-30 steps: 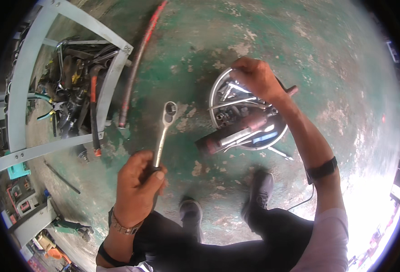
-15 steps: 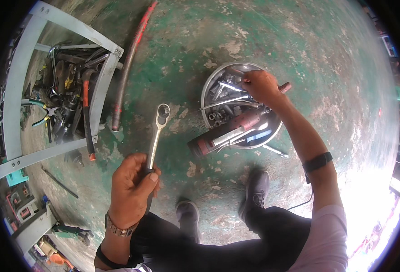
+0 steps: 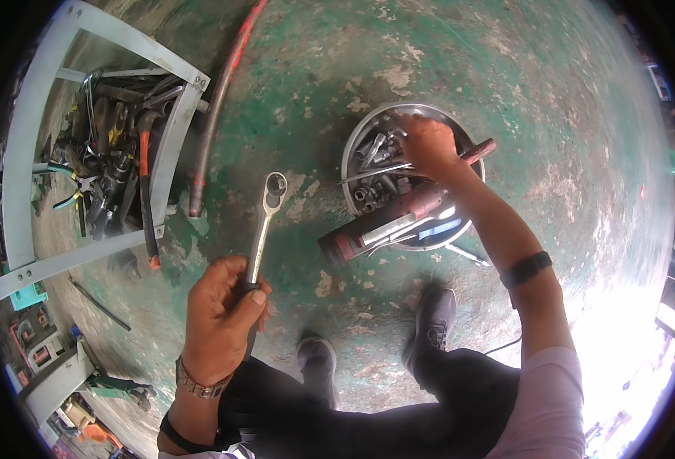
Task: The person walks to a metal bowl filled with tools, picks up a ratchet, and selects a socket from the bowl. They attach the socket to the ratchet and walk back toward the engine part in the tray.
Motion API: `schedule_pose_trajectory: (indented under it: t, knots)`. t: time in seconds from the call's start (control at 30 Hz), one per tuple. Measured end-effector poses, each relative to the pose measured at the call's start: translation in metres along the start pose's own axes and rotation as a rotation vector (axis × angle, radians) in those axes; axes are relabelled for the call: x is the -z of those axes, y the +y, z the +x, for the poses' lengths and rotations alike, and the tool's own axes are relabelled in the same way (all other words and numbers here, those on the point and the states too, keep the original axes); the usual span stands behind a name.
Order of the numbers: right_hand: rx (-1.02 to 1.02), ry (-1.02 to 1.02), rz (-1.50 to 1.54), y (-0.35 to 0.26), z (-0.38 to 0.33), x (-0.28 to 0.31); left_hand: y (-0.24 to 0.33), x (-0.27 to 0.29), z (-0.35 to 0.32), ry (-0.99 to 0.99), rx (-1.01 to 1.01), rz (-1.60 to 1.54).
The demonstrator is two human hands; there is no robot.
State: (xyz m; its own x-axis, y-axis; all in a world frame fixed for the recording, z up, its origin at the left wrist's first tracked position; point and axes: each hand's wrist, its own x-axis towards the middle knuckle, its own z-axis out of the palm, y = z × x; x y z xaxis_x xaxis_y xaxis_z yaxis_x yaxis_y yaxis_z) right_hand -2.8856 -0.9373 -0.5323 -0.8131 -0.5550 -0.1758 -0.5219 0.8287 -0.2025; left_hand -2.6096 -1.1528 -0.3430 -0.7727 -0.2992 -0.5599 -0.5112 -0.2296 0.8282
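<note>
My left hand (image 3: 220, 310) is closed around the dark handle of a ratchet wrench (image 3: 262, 237), whose round head points up and away from me. My right hand (image 3: 429, 149) reaches into a round metal tray (image 3: 346, 164) on the floor; its fingertips are blurred and partly hidden among the tools. Sockets (image 3: 374, 191) and slim metal bars (image 3: 379, 170) lie in the tray near that hand. Across the tray's near left rim rests a red and black cylindrical tool (image 3: 383, 222). A reddish handle (image 3: 479, 151) sticks out over the right rim.
At the left stands a grey metal frame (image 3: 171, 164) with a heap of hand tools, including an orange-handled hammer (image 3: 145, 191). A long red-marked pipe (image 3: 213, 126) lies beside it. A slim metal tool (image 3: 467, 255) lies by the tray's near edge. My shoes (image 3: 435, 317) are close to the tray.
My right hand has moved slightly left and deeper over the far left part of the tray. My left hand and the ratchet wrench are almost unmoved.
</note>
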Motion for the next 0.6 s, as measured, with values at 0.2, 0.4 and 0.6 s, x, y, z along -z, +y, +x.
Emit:
schedule_pose_trajectory:
  t: [0.2,0.4,0.6]
  knots:
    - [-0.018,0.1,0.089,0.005,-0.003,0.0,-0.001,0.002,0.0,-0.007,-0.001,-0.026]
    - [0.374,-0.171,0.305,-0.025,-0.029,0.013,-0.001,0.004,0.0,-0.005,0.0,0.006]
    - [0.498,-0.72,0.341,-0.069,-0.066,0.033,-0.001,0.003,0.003,-0.013,0.006,0.014]
